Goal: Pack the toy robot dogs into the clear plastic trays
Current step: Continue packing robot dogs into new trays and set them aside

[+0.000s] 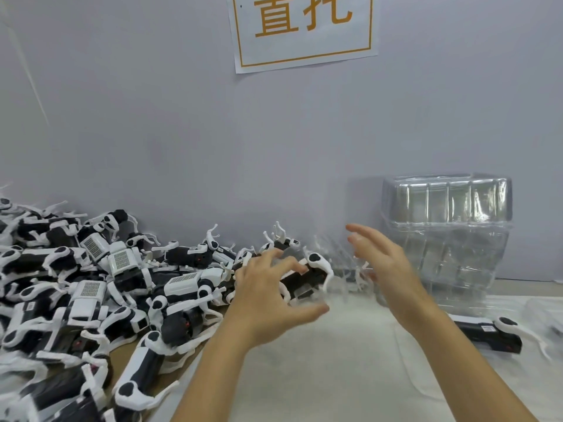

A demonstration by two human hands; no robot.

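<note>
Mostly toy dogs and clear trays, with two bare hands reaching between them.

Behind everything stands a pale wall (152, 117) bearing a white paper sign (304, 32) with an orange border and large orange Chinese characters, the top cut off so I cannot read them fully. A heap of black-and-white toy robot dogs (76, 284) covers the left of the table (350, 360), several showing small printed code labels too fine to read. A stack of clear plastic trays (447, 233) stands at the right against the wall. One toy dog (487, 333) lies alone just in front of the stack. The left hand (268, 293) hovers with fingers spread over a dog (307, 278) at the heap's edge, holding nothing. The right hand (384, 257) is wide too, blurred, beside the trays.
</note>
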